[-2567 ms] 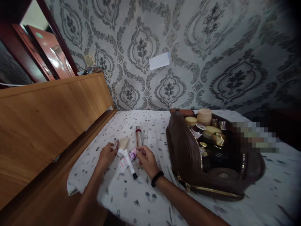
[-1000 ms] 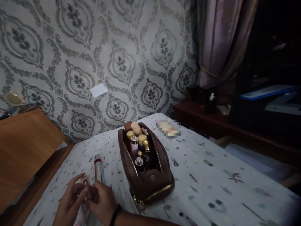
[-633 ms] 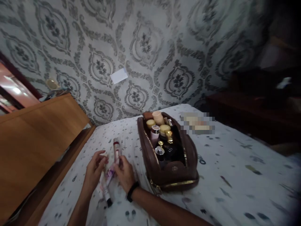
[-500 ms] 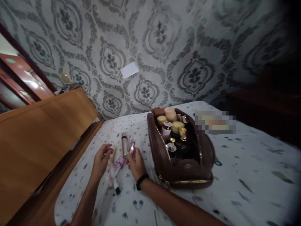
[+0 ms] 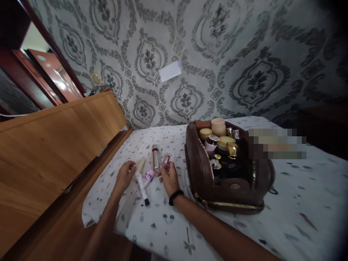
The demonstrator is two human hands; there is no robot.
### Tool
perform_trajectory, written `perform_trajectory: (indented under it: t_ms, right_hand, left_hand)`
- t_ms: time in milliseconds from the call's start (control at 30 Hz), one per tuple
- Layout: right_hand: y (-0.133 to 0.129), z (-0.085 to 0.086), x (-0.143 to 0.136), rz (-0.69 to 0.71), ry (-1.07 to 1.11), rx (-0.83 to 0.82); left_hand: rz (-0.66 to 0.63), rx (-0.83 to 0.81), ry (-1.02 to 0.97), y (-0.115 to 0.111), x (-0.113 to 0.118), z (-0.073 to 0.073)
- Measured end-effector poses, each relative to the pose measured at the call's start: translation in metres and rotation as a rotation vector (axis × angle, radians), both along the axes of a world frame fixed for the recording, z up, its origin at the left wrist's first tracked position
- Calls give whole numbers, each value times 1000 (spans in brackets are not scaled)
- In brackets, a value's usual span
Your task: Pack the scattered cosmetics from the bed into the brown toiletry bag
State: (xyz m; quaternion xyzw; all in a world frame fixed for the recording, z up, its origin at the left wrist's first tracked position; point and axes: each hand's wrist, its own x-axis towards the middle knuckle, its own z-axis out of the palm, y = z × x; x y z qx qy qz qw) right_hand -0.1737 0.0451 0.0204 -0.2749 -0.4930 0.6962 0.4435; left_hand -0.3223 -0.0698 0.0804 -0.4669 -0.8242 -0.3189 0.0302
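My left hand [image 5: 126,175] has its fingers closed at the edge of a cream-coloured tube [image 5: 140,165]. My right hand [image 5: 169,177], with a black band at the wrist, pinches around the lower end of a small pink tube [image 5: 166,159]. Between the hands a silver cylinder with a red ring [image 5: 156,158] lies on the patterned sheet. Below it are a pink and purple tube [image 5: 148,176] and a white brush with a black tip [image 5: 142,188]. A brown leather bag [image 5: 231,197] stands open at the right, full of jars and bottles.
The sheet [image 5: 168,232] covers the surface. A wooden board [image 5: 62,134] rises along the left side. Patterned wallpaper with a white paper [image 5: 170,71] is behind. A blurred-out item [image 5: 277,144] lies right of the bag.
The view has shifted, so everything sits further right. My left hand has come to the cream tube, which shows more fully. My right hand remains at the small pink tube.
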Motion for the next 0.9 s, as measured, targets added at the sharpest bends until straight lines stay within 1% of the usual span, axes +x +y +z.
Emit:
perform_trajectory:
  t_ms: [100,167,233,300,367,433,500,567,633,733,800,900]
  right_hand:
    - [-1,0,0,3,-5,4]
    - [-1,0,1,4,-10,8]
    - [-1,-1,1,9,-13,14]
    - [-1,-2,0,13,-14,21]
    - [-1,-4,0,10,-19,30]
    - [-1,-5,0,-4,-30,42]
    - [-2,-6,0,-27,-43,61]
    - [-3,-6,1,-53,-54,83]
    - [-3,-6,1,-82,-64,102]
    - [-5,-8,2,-115,-79,121]
    - [-5,-10,2,-113,-109,136]
    - [-6,-12,2,-81,-152,146]
  left_hand:
    - [-59,-28,10,2,7,1]
    - [-122,-58,23,6,18,3]
    - [-160,-152,78,12,32,6]
    - [-150,-309,173,18,46,9]
    - [-99,-454,259,24,58,11]
    - [-66,-528,300,27,65,14]
    - [-63,-544,290,27,68,16]
    - [-72,-522,244,25,65,16]
    - [-87,-442,179,21,59,14]
    - [-141,-215,57,18,46,9]
    - [-171,-71,-9,19,41,9]
    - [-194,62,-87,25,44,17]
